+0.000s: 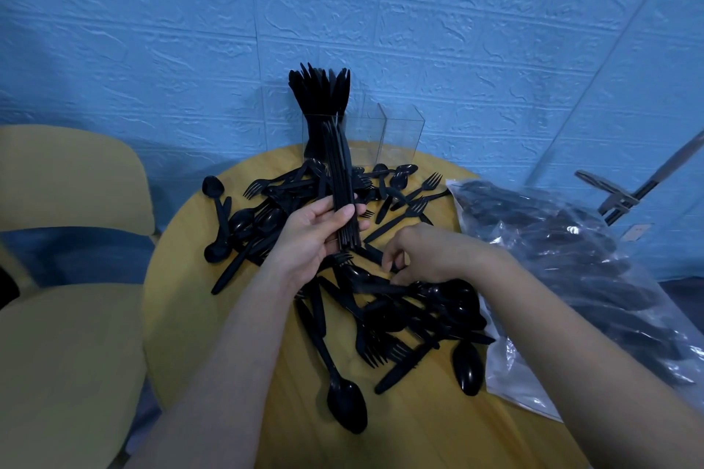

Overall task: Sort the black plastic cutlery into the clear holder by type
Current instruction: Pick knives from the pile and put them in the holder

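Chair (64,316) at left. Our left hand (316,230) grips knife bundle (343,179), fingers curled round handles, blades up before holder (400,133); its left compartment packed with knives (320,88). Our right hand (426,253), fingers bent, seems to pinch piece in pile (400,308) on table (183,278). Bag (571,270) at right.

I counted two hands, the left hand (318,230) and the right hand (423,253), over one round table (198,316). One clear holder (384,133) stood there with three compartments. One bundle of knives (344,179) was held; I could not count its pieces, nor the loose cutlery (400,316). I saw one plastic bag (571,278) and one chair (68,316).
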The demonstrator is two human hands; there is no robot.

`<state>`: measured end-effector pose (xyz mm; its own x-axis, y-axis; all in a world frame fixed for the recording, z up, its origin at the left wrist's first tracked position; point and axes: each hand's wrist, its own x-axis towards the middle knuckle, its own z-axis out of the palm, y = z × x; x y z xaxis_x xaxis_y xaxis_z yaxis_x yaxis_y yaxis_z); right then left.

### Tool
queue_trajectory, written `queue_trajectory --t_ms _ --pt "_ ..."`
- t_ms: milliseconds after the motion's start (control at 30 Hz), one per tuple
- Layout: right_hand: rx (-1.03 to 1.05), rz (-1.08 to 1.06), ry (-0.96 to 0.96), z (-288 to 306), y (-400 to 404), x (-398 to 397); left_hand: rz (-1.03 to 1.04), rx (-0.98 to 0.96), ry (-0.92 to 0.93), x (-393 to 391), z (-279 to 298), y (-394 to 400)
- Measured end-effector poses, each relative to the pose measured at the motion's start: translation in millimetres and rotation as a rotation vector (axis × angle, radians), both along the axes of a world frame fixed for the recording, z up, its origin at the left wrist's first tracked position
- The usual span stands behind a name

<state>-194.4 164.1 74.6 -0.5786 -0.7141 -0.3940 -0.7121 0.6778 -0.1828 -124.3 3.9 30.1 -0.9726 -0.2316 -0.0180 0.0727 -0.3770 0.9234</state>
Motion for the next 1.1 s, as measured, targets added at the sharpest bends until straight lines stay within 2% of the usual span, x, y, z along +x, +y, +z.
queue_trajectory --t_ms 267,333,467,633,700,833,1000,1100 --pt "-0.02 -0.038 -0.07 -5 -5 0 0.0 0.014 0.003 1 2 0" --pt "-0.129 -0.115 -0.074 2 -2 -5 0.005 0.024 0.0 1 2 0" --pt "-0.478 -0.293 -0.176 19 9 -15 0.005 0.023 -0.005 1 2 0" --pt "-0.848 -0.375 -0.282 29 9 -12 0.015 0.027 0.009 2 2 -1" --pt "-0.923 -0.382 -0.3 30 3 -11 0.023 0.044 0.013 2 3 -1" --pt "-0.889 -0.371 -0.356 20 -14 -10 0.041 0.084 0.028 2 4 -4" --pt "-0.658 -0.322 -0.354 1 -30 -10 0.066 0.165 0.033 1 5 -7" --pt "-0.512 -0.249 -0.225 2 -27 -13 0.048 0.168 0.039 1 5 -6"
